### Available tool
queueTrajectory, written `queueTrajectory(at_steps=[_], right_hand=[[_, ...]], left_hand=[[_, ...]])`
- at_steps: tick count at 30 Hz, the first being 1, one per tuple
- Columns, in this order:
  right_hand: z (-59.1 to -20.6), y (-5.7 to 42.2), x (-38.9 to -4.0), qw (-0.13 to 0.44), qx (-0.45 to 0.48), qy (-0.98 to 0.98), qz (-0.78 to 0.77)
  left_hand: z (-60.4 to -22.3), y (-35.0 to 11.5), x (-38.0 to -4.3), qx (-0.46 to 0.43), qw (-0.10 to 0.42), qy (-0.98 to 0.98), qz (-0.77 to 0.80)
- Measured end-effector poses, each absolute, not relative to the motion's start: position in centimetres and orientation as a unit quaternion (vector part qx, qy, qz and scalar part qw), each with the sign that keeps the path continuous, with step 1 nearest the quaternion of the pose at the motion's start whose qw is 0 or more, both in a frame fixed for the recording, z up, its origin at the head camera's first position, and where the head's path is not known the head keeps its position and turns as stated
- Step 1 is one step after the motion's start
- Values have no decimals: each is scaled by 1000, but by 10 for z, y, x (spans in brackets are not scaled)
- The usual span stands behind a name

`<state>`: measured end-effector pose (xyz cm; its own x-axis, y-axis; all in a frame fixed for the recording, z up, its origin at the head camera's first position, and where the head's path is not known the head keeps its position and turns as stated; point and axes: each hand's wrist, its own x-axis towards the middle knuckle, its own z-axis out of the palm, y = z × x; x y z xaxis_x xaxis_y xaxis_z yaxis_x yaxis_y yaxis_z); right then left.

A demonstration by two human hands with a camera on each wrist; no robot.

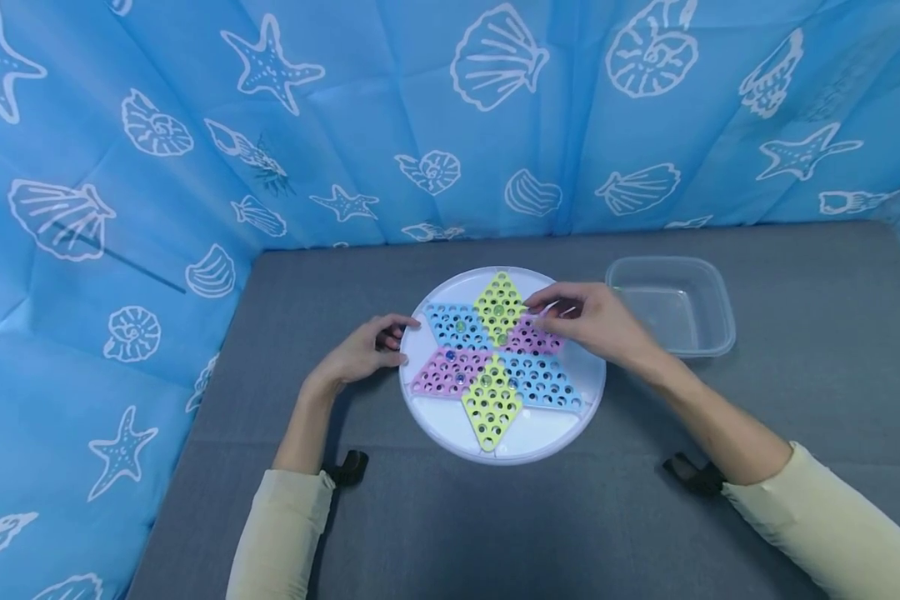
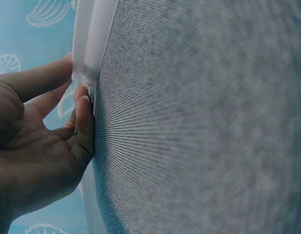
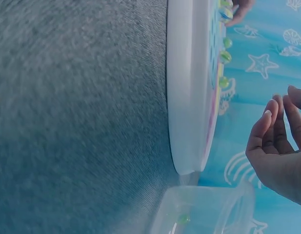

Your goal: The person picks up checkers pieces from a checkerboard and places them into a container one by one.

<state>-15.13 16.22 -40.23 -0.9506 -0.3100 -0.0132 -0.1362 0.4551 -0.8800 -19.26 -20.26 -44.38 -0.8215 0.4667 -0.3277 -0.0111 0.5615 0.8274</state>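
A round white Chinese checkers board (image 1: 547,429) lies on the grey table, its star of yellow, blue and pink sections full of holes. Several glass marbles sit in the holes, among them a green marble (image 1: 461,327) and a dark blue marble (image 1: 450,356). My left hand (image 1: 367,348) holds the board's left rim between thumb and bent fingers; the left wrist view shows the thumb on the side wall (image 2: 94,41). Above the upper-right pink section hovers my right hand (image 1: 581,317), fingers loosely bent. In the right wrist view, nothing shows between its fingertips (image 3: 267,113).
A clear plastic container (image 1: 708,321) stands right of the board, behind my right forearm. Inside it lies a greenish marble (image 3: 183,219). A blue curtain (image 1: 375,125) with white seashells hangs along the table's back and left edges. Each wrist carries a black strap mount (image 1: 693,475).
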Motion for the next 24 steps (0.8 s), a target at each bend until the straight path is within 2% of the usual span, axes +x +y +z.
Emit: queueTrajectory(at_steps=[24], right_hand=[[-426,143,-163,157,-127,833,-515]], left_hand=[[-446,-203,-192,129,265,840,455]])
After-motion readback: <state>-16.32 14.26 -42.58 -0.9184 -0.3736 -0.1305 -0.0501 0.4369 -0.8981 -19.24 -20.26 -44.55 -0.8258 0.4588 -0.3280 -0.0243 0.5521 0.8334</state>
